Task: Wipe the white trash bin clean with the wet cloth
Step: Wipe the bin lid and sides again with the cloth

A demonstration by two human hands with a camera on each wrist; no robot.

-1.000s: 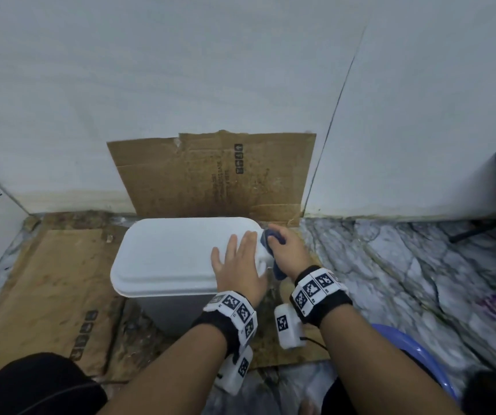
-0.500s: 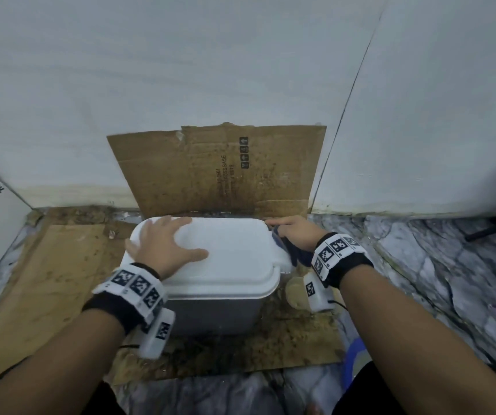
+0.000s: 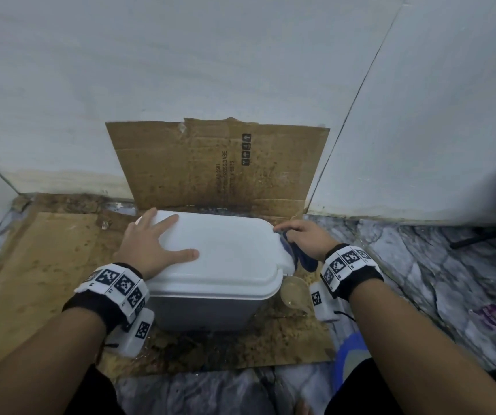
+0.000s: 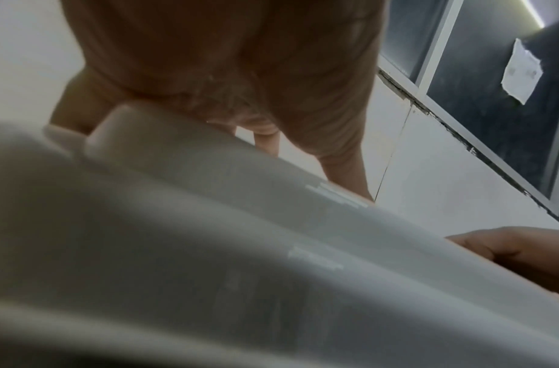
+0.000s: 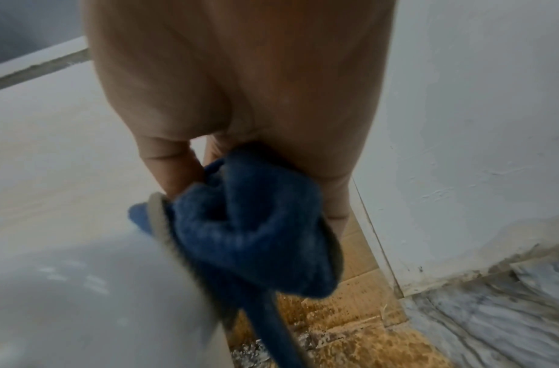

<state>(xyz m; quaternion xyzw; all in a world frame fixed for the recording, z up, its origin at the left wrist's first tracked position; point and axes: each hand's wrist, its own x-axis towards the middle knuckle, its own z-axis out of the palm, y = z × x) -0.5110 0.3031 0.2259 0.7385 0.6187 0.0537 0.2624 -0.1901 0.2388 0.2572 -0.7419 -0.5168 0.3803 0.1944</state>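
The white trash bin (image 3: 228,256) stands on stained cardboard in the room's corner, its lid down. My left hand (image 3: 150,241) lies flat on the lid's left part, fingers spread and straight. My right hand (image 3: 303,238) holds the dark blue wet cloth (image 3: 300,259) against the lid's right edge. In the right wrist view the bunched cloth (image 5: 253,231) is pinched under my fingers and wraps over the lid's rim (image 5: 165,231). The left wrist view shows my palm (image 4: 228,74) pressed on the blurred white lid (image 4: 240,249).
A cardboard sheet (image 3: 216,166) leans on the wall behind the bin. Another piece (image 3: 31,265) lies on the floor at the left. A clear plastic cup (image 3: 294,292) sits by the bin's right side. A blue basin rim (image 3: 348,354) is near my right forearm. Marble floor extends right.
My left hand moved from the lid's right side to its left side and now rests flat there. My right hand with the cloth stayed at the lid's right edge.
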